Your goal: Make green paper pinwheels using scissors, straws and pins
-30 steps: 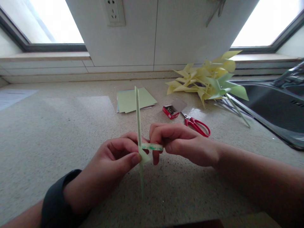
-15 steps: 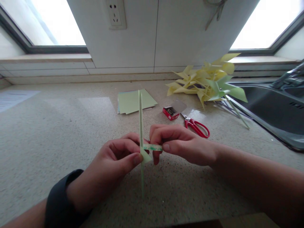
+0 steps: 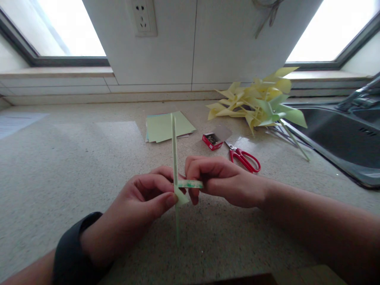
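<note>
Between the thumb and fingers of my left hand (image 3: pixel 148 194), a pale green rolled-paper stick (image 3: pixel 174 154) is pinched upright. A loose corner of its paper sticks out to the right beside the thumb. My right hand (image 3: pixel 219 178) is closed on a narrow roll of tape (image 3: pixel 190 183) with green marks, seen edge-on. The tape roll meets the stick just above the loose corner. The far fingers of both hands are partly hidden behind the stick and the roll.
Behind my hands lies a stack of coloured paper sheets (image 3: pixel 162 128). Red-handled scissors (image 3: pixel 245 159) and a small red box of pins (image 3: pixel 212 141) are beyond my right hand. Yellow and green paper pinwheels (image 3: pixel 255 101) lie near the sink (image 3: pixel 332 130). A printed sheet (image 3: pixel 18 123) is far left.
My right thumb has shifted behind the tape roll and shows less. The stick and my left hand stay nearly as they were; the whole view has moved slightly.
</note>
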### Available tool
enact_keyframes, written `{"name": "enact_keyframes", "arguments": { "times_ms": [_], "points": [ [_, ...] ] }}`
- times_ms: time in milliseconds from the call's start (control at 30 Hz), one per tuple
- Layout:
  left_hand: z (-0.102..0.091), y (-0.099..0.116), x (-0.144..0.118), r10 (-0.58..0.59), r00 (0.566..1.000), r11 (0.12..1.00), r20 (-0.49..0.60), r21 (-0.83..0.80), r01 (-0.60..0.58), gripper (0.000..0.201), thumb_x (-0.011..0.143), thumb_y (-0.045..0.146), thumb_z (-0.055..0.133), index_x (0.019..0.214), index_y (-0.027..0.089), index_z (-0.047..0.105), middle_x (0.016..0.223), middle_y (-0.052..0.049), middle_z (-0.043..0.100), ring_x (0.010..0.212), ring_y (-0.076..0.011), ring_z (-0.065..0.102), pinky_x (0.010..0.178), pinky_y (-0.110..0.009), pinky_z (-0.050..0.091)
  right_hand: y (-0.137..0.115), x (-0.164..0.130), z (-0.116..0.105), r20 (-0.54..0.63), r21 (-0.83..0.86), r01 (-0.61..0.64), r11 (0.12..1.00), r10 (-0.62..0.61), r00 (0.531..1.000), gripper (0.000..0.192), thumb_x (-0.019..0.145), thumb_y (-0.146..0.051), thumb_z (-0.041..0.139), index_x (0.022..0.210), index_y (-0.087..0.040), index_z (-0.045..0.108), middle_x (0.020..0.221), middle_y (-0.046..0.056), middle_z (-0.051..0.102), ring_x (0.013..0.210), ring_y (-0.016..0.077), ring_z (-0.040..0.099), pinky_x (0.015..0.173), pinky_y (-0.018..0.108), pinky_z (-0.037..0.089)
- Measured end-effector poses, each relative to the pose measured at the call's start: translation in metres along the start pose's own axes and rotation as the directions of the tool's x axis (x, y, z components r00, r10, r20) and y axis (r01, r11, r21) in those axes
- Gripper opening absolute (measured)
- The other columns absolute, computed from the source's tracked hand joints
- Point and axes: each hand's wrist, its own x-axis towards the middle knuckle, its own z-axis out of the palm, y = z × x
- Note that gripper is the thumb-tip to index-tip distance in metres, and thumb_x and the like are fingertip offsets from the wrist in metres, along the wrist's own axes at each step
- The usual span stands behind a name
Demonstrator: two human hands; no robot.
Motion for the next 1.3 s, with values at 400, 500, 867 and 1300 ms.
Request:
{"name": "enact_keyframes", "arguments": {
  "times_ms": [400,500,867,1300],
  "points": [
    [0.0021,0.0030,0.0005,-0.012,1.000,1.000,0.002,-0.004,0.012,0.011,0.081,0.035,0.082,0.075,0.027,0.079,0.097,0.001,0.062,0.094,-0.0154,0.061,0.088,-0.024,0.047,-0.0009,-0.0002,-0.0034,0.047,0.066,0.000,0.998,-0.003,0.999,0.011,0.082,-0.020,0.055,0.084,-0.014,0.065,0.091,0.004,0.056,0.090,0.0192,0.057,0.086,0.037,0.043],
    [0.0001,0.0019,0.0001,-0.032,0.999,0.999,-0.013,0.008,0.032,0.010,0.080,0.035,0.082,0.075,0.027,0.079,0.100,0.000,0.062,0.096,-0.0173,0.061,0.090,-0.027,0.047,-0.0007,-0.0001,-0.0040,0.053,0.046,0.005,0.999,-0.008,0.999,0.012,0.083,-0.022,0.056,0.084,-0.014,0.065,0.091,0.004,0.057,0.090,0.0192,0.057,0.087,0.036,0.042],
    [0.0038,0.0035,0.0016,0.022,1.000,1.000,0.022,-0.007,-0.021,0.014,0.085,0.033,0.078,0.074,0.025,0.077,0.096,-0.003,0.067,0.096,-0.0229,0.064,0.091,-0.036,0.050,-0.0032,-0.0007,-0.0027,0.077,0.004,0.040,0.999,-0.040,0.996,0.010,0.088,-0.018,0.053,0.085,-0.016,0.063,0.091,0.002,0.053,0.087,0.0157,0.054,0.083,0.033,0.043],
    [0.0043,0.0043,0.0038,0.020,0.997,0.998,-0.080,-0.052,-0.025,0.012,0.081,0.032,0.082,0.071,0.025,0.079,0.095,-0.002,0.069,0.093,-0.0194,0.064,0.089,-0.030,0.051,0.0034,-0.0006,0.0003,-0.075,0.072,-0.005,0.997,0.011,0.997,0.018,0.081,-0.006,0.051,0.090,-0.016,0.065,0.086,0.001,0.062,0.085,0.0151,0.060,0.082,0.032,0.046]
  ]
}}
